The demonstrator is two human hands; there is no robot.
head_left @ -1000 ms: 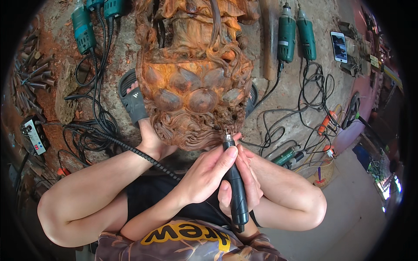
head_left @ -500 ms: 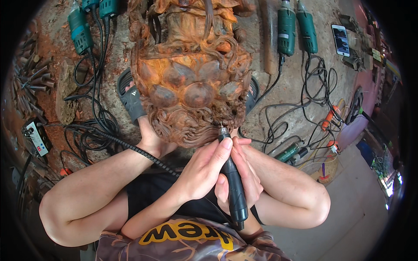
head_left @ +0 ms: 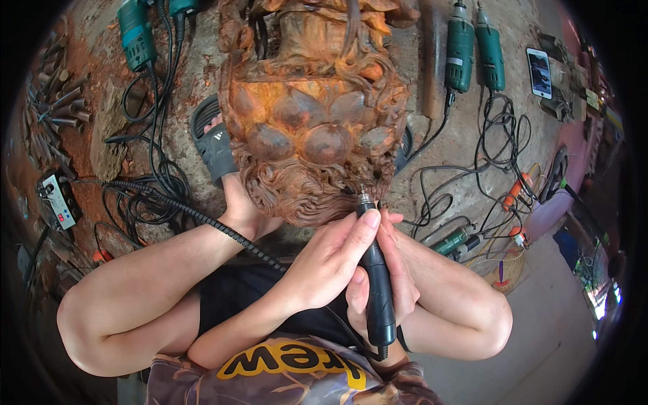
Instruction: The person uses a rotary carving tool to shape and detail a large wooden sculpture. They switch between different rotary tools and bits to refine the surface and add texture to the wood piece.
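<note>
A black rotary carving handpiece [head_left: 380, 277] slants between my two hands. Its metal collet end meets the lower right edge of a large brown wood carving [head_left: 324, 145] with oval petals and curling locks. My left hand [head_left: 327, 260] presses its thumb on the handpiece near the tip, its other fingers mostly hidden beneath. My right hand [head_left: 403, 280] wraps around the handpiece body from the right. Whether the bit at the tip touches the wood is too small to tell. The carving stands between my feet, in front of my crossed legs.
Green power tools [head_left: 459, 57] with tangled black cables lie right; another green tool [head_left: 136, 37] lies at the far left. A control box [head_left: 57, 201], wood sticks [head_left: 64, 101] and a wood block [head_left: 111, 131] sit left. A phone [head_left: 539, 73] and an orange connector [head_left: 516, 191] are at right.
The whole view has shifted slightly, so the carving and floor things appear farther right. Both hands keep their grip on the handpiece, its tip at about the same spot on the carving.
</note>
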